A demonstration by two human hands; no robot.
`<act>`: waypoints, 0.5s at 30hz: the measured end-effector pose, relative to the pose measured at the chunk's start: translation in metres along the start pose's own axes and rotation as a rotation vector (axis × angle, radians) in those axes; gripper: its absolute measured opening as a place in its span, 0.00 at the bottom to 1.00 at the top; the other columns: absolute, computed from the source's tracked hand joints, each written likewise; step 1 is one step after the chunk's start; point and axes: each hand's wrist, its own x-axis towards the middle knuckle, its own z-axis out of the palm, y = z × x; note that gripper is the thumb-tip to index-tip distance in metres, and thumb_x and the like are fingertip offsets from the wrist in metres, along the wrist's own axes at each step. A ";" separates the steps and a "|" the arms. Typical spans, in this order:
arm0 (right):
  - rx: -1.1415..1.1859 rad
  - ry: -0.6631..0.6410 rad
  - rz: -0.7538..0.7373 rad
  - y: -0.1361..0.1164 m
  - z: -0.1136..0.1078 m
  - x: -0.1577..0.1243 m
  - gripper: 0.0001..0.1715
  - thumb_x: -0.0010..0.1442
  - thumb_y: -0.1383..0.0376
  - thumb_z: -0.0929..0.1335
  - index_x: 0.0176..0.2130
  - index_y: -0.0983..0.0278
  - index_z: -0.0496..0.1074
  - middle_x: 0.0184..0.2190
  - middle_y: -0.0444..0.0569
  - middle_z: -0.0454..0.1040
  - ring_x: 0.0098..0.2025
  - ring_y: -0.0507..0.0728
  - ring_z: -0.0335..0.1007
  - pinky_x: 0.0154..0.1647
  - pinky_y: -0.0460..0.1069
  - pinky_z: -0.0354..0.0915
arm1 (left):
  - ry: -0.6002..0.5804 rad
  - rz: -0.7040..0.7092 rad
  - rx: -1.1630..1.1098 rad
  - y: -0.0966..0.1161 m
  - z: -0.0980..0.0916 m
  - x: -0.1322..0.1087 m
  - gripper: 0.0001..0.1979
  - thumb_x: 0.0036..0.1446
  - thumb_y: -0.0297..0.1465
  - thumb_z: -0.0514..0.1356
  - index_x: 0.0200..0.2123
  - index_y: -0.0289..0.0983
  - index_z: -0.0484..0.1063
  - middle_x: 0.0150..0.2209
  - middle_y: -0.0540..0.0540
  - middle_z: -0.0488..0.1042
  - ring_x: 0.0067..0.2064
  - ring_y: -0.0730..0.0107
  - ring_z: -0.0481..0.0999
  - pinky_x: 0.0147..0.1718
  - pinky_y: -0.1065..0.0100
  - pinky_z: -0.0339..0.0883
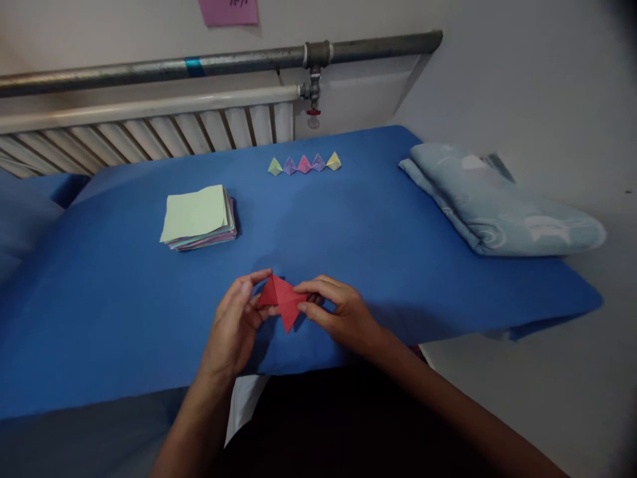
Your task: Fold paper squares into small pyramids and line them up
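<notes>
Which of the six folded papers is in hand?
The red folded paper, pinched at its right corner by the right hand, with the left hand at its left. The other five sit untouched in a row farther back.

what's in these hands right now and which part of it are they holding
A folded red paper. The right hand pinches its right corner between thumb and fingers; the left hand has fingers at its left side, their grip unclear.

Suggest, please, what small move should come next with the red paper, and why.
Perhaps the left hand should bring its thumb down on the red paper, steadying it: that thumb stands clear, while the right hand pinches the right corner.
</notes>
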 end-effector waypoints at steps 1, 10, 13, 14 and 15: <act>0.007 0.013 0.002 0.000 0.000 0.000 0.12 0.57 0.70 0.67 0.42 0.62 0.75 0.33 0.45 0.74 0.33 0.51 0.69 0.37 0.47 0.66 | 0.009 -0.018 -0.048 0.001 0.000 0.000 0.17 0.54 0.44 0.61 0.39 0.36 0.75 0.47 0.41 0.74 0.37 0.66 0.77 0.33 0.64 0.75; 0.090 0.129 0.063 -0.004 0.002 0.000 0.10 0.56 0.68 0.68 0.40 0.61 0.75 0.31 0.44 0.72 0.32 0.51 0.68 0.36 0.47 0.66 | 0.001 -0.002 0.060 -0.009 -0.002 -0.002 0.17 0.43 0.27 0.69 0.39 0.38 0.72 0.35 0.51 0.76 0.31 0.77 0.76 0.33 0.73 0.72; 0.120 0.124 0.090 -0.004 0.002 0.000 0.10 0.56 0.68 0.68 0.39 0.60 0.75 0.31 0.44 0.73 0.33 0.52 0.68 0.37 0.48 0.67 | -0.017 0.022 0.108 -0.012 -0.002 -0.001 0.19 0.43 0.26 0.69 0.40 0.39 0.72 0.34 0.52 0.77 0.31 0.78 0.75 0.34 0.75 0.70; 0.140 0.130 0.104 -0.004 0.003 0.000 0.10 0.55 0.68 0.68 0.39 0.60 0.75 0.31 0.44 0.73 0.33 0.52 0.68 0.37 0.48 0.67 | -0.020 0.032 0.120 -0.012 -0.002 -0.001 0.18 0.44 0.27 0.69 0.41 0.39 0.71 0.35 0.51 0.77 0.32 0.78 0.75 0.35 0.75 0.70; 0.166 0.137 0.124 -0.003 0.003 -0.001 0.10 0.55 0.68 0.68 0.39 0.60 0.75 0.32 0.44 0.73 0.33 0.52 0.69 0.38 0.48 0.67 | -0.019 0.045 0.132 -0.012 -0.002 -0.001 0.18 0.44 0.27 0.69 0.41 0.39 0.71 0.35 0.51 0.77 0.34 0.77 0.75 0.36 0.74 0.70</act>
